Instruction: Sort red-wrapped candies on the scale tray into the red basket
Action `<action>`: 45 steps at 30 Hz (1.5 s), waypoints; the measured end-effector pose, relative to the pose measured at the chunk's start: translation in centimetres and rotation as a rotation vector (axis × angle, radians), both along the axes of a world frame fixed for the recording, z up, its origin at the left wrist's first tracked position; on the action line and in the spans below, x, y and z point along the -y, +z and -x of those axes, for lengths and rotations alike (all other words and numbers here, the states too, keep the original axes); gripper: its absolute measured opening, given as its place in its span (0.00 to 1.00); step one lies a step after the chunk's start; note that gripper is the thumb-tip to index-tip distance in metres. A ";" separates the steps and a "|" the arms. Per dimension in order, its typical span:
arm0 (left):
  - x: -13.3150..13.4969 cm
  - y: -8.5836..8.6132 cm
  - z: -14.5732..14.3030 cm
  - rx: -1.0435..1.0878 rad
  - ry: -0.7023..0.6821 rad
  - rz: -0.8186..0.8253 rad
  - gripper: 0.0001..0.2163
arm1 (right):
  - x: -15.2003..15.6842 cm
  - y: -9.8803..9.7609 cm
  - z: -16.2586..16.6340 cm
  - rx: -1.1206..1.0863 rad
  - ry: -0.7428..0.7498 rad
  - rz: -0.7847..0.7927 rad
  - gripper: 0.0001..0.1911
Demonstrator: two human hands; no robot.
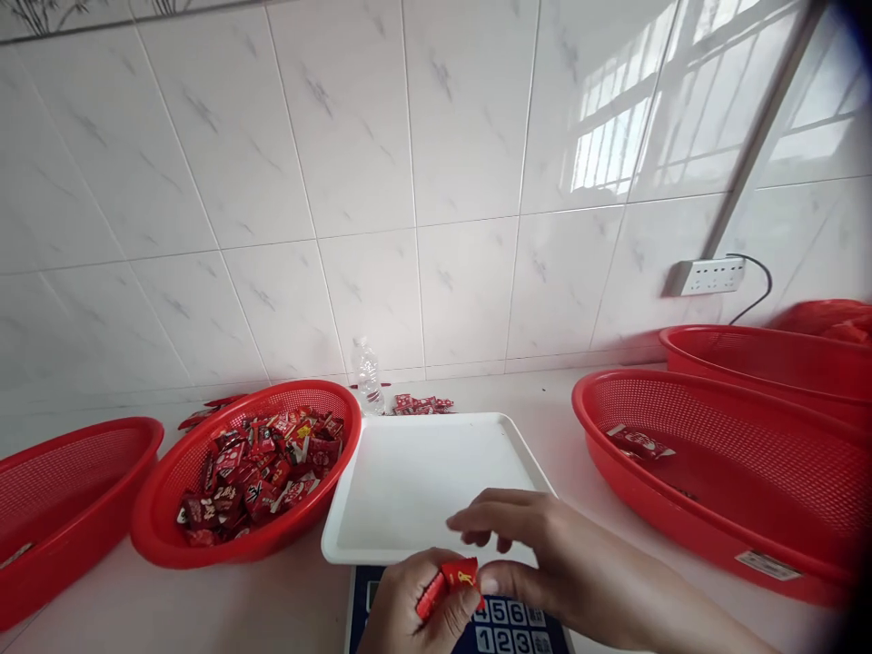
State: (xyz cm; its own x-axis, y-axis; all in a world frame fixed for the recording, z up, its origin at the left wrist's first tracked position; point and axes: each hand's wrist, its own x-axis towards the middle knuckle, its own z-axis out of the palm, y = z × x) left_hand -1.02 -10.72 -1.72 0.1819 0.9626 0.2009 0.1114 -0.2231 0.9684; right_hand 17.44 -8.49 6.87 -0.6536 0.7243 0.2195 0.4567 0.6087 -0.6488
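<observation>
Packet [461, 571] in L hand [412, 607], above the keypad [502, 639]; R hand [545, 540] loosely spread just beside it.
L thumb & curled fingers grip it; R thumb is at its edge, can't tell if touching. Looks light; wrapper prob. thin, bendy, a bit slippery. Contents hidden, so might be crushable: best held by the wrapper edges w/ a gentle fingertip pinch, no hard squeeze mid-packet.
</observation>
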 end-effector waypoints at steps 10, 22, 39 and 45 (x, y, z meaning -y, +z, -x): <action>-1.2 5.5 0.5 -0.263 -0.071 -0.040 0.11 | -2.0 -0.2 1.3 -0.120 -0.011 -0.128 0.11; -6.8 5.0 1.7 -0.753 -0.186 -0.155 0.28 | -6.4 -2.5 -1.1 0.107 -0.338 -0.123 0.15; -8.6 4.7 1.0 -0.875 -0.190 -0.275 0.10 | -6.0 -3.0 -0.7 0.308 -0.126 -0.094 0.19; -12.3 6.8 7.3 -0.937 0.159 -0.168 0.11 | -5.7 -2.4 -1.4 0.324 -0.188 -0.112 0.19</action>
